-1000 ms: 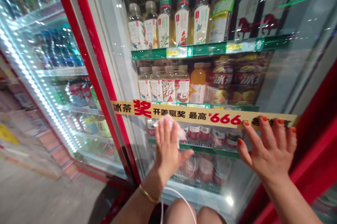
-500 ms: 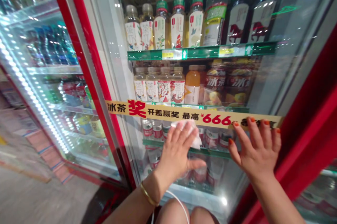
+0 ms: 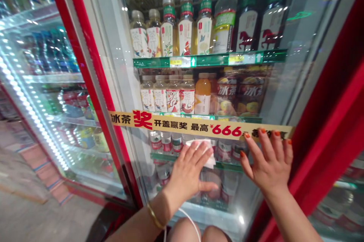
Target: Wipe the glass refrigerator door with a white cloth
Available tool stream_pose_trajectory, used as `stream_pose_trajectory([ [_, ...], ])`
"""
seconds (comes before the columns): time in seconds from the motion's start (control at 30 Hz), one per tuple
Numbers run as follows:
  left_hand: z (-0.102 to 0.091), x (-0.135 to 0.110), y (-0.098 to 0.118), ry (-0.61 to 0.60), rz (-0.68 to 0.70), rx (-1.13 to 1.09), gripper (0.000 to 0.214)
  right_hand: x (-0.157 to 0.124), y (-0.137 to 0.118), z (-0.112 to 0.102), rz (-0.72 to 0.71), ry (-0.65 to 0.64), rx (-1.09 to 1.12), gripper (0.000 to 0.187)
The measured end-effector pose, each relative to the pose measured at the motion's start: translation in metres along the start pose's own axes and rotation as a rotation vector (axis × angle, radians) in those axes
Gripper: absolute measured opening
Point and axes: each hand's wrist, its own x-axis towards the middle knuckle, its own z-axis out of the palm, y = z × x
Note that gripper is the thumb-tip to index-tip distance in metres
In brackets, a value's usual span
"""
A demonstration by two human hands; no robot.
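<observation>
My left hand (image 3: 189, 170) lies flat with fingers stretched over a white tissue (image 3: 209, 160), holding it pressed to the glass door (image 3: 278, 101) just under a yellow printed strip (image 3: 170, 123). Part of the tissue is hidden beneath the fingers. On the right, my right hand (image 3: 269, 162) is open, fingers spread, its fingertips on the right end of the strip. Nothing is in it. Behind the glass, a row of small bottles (image 3: 166, 142) shows just above and left of my left hand.
Shelves of drinks, among them tea bottles (image 3: 186, 29) and an orange bottle (image 3: 202, 96), stand behind the door. A red frame (image 3: 93, 63) divides it from another lit cooler (image 3: 57, 79) at left. A white cord (image 3: 189, 219) hangs near my knees.
My left hand and the tissue have slid slightly down the glass, away from the strip. My right hand stays at the strip's right end. The view has shifted a little.
</observation>
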Motion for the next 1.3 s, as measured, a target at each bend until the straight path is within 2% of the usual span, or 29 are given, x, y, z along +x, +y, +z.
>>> stream_pose_trajectory([
  [0.03,0.001,-0.014,-0.007,0.002,0.005,0.023,0.120,-0.001,0.000,0.000,0.001,-0.002,0.001,0.080],
  [0.1,-0.004,-0.030,-0.040,0.044,-0.154,0.058,0.114,-0.002,0.000,0.001,-0.001,-0.007,0.005,0.080],
  [0.17,-0.015,-0.023,-0.074,0.111,-0.396,0.040,0.108,-0.002,0.000,0.001,-0.005,-0.011,0.012,0.080],
  [0.2,-0.020,-0.013,-0.082,0.148,-0.493,0.014,0.107,-0.002,0.000,0.000,-0.004,-0.008,0.013,0.079],
  [0.27,-0.024,0.010,-0.073,0.190,-0.554,-0.041,0.110,-0.002,0.001,-0.001,-0.003,0.002,0.007,0.079],
  [0.3,-0.024,0.018,-0.060,0.184,-0.510,-0.053,0.114,-0.002,0.002,-0.001,-0.008,0.005,0.004,0.079],
  [0.37,-0.018,0.021,-0.028,0.113,-0.293,-0.047,0.121,-0.002,0.004,-0.001,-0.026,0.022,0.001,0.080],
  [0.43,-0.014,0.005,-0.013,0.069,-0.141,-0.025,0.117,-0.003,0.006,0.001,-0.041,0.036,-0.005,0.082],
  [0.5,-0.016,-0.017,-0.029,0.083,-0.153,0.008,0.107,-0.005,0.008,0.004,-0.058,0.042,-0.025,0.083],
  [0.57,-0.021,-0.030,-0.063,0.127,-0.297,0.042,0.100,-0.008,0.009,0.007,-0.074,0.048,-0.042,0.083],
  [0.63,-0.024,-0.026,-0.087,0.183,-0.478,0.040,0.098,-0.010,0.010,0.009,-0.043,0.058,-0.037,0.084],
  [0.67,-0.024,-0.019,-0.087,0.208,-0.552,0.024,0.099,-0.011,0.010,0.009,-0.014,0.060,-0.027,0.085],
  [0.7,-0.022,-0.010,-0.079,0.218,-0.595,0.002,0.102,-0.013,0.011,0.010,0.015,0.063,-0.016,0.087],
  [0.77,-0.015,0.005,-0.044,0.193,-0.553,-0.040,0.113,-0.014,0.012,0.011,0.039,0.071,0.002,0.089],
  [0.83,-0.008,0.011,-0.007,0.131,-0.384,-0.051,0.118,-0.014,0.014,0.012,0.043,0.086,0.020,0.089],
  [0.9,-0.006,0.004,0.006,0.080,-0.236,-0.040,0.116,-0.014,0.014,0.012,0.070,0.089,0.036,0.087],
  [0.97,-0.010,-0.014,-0.016,0.066,-0.245,-0.020,0.109,-0.015,0.013,0.013,0.107,0.088,0.051,0.083],
  [1.07,-0.020,-0.031,-0.079,0.133,-0.541,-0.012,0.099,-0.017,0.011,0.014,0.107,0.092,0.056,0.079],
  [1.13,-0.022,-0.022,-0.102,0.221,-0.744,-0.031,0.096,-0.019,0.011,0.015,0.087,0.089,0.036,0.080],
  [1.17,-0.021,-0.012,-0.100,0.256,-0.803,-0.051,0.098,-0.020,0.012,0.016,0.072,0.088,0.022,0.080],
  [1.2,-0.018,0.002,-0.088,0.276,-0.820,-0.078,0.101,-0.021,0.014,0.017,0.062,0.083,0.010,0.078],
  [1.27,-0.010,0.035,-0.040,0.261,-0.729,-0.156,0.111,-0.021,0.016,0.018,0.038,0.074,0.016,0.073],
  [1.3,-0.006,0.053,-0.010,0.243,-0.623,-0.204,0.116,-0.020,0.017,0.018,0.021,0.070,0.038,0.070],
])
